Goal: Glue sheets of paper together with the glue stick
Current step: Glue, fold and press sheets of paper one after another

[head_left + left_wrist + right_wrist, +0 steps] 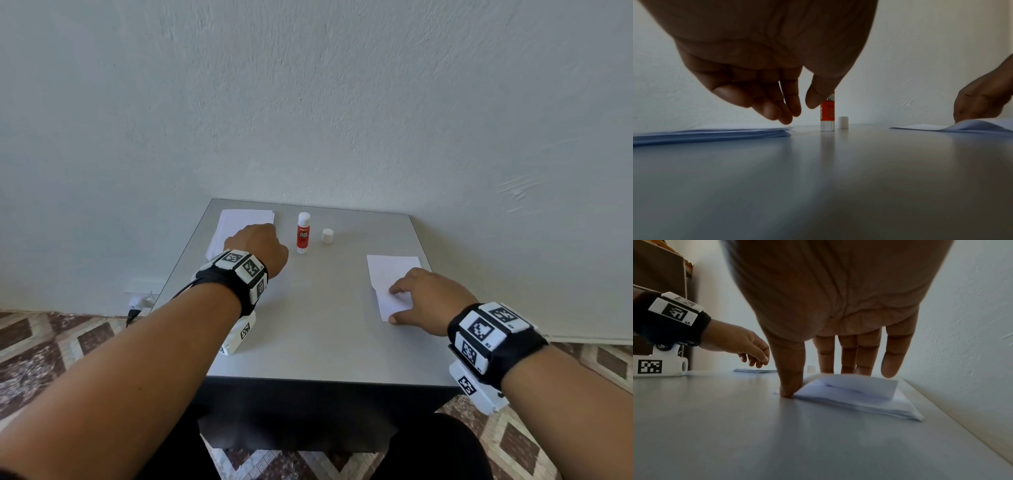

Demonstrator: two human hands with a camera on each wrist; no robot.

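A red and white glue stick stands upright and uncapped at the back of the grey table. Its white cap stands just to its right. My left hand hovers over the right edge of a stack of white paper, fingers hanging loosely and holding nothing. On the right, my right hand rests on a second stack of sheets. Its thumb presses the near left corner, its fingers are straight, and the top sheet bows upward.
A pale wall rises right behind the table. The table's right edge lies close beside the right stack. A patterned tiled floor surrounds the table, with a plug and cable at the left. Brown furniture stands off to the left.
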